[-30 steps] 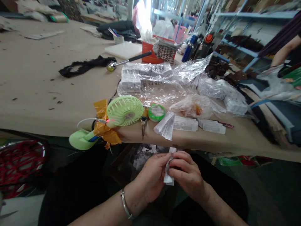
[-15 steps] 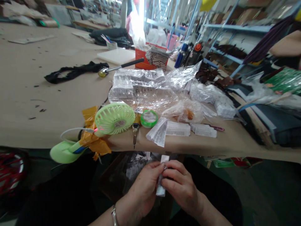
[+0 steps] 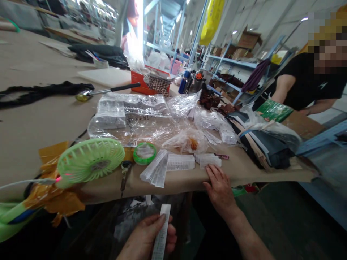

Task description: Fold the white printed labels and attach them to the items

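Note:
My left hand (image 3: 148, 236) is low in the picture, below the table edge, with thumb and fingers closed on a narrow white paper label strip (image 3: 162, 231). My right hand (image 3: 220, 189) lies on the near edge of the brown table (image 3: 40, 122), fingers stretched out flat, just short of a small stack of white labels (image 3: 207, 160). Beside it lie another printed label stack (image 3: 180, 162) and a fanned bundle of labels in clear sleeves (image 3: 155, 169).
A green handheld fan (image 3: 89, 162) wrapped in yellow tape sits at the left edge, next to a green tape roll (image 3: 144, 152). Clear bags of labels (image 3: 130, 112) lie behind, with a hammer (image 3: 103, 92) and red box (image 3: 141, 83). A person in black (image 3: 311, 86) stands at right.
My hands have parted: the right let go of the strip and moved up onto the table edge. The left keeps the strip. The view swung up and to the right.

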`<state>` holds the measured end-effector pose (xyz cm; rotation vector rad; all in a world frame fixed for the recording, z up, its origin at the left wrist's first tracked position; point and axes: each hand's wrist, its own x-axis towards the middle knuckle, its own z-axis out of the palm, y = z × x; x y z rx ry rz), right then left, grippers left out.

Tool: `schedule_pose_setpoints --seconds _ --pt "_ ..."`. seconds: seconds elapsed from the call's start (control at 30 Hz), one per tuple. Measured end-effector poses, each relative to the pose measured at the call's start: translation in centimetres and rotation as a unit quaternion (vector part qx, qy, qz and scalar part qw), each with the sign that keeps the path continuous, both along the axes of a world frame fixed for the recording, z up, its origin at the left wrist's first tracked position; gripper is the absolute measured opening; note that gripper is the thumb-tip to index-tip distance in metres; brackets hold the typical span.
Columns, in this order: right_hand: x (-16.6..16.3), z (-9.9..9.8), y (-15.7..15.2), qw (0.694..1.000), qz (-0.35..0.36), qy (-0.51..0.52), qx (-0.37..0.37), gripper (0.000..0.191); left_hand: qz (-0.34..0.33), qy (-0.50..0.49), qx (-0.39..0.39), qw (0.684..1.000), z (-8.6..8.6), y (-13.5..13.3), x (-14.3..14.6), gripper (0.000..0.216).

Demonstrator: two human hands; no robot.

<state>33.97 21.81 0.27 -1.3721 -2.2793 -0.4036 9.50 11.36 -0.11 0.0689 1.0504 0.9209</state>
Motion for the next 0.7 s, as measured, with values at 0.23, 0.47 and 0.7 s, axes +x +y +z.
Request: schedule_pose_setpoints --seconds 0.23,0.47,0.7 --pt "1.3 0.8 -0.2 0.982 0.075 0.175 0.004 0.012 -0.002 0.034 0.012 0.999 0.0 0.4 -0.1 0.029" --pt "-4.8 2.5 -4.9 0.929 0.196 0.312 -0.025 0.02 -0.023 0.016 0.035 0.999 2.9 0.1 -0.5 0.018" --pt "-11.8 -0.1 -8.5 0.908 0.358 0.205 -0.072 0.017 0.055 -0.054 0.086 0.993 3.5 -0.5 -1.0 0.018"
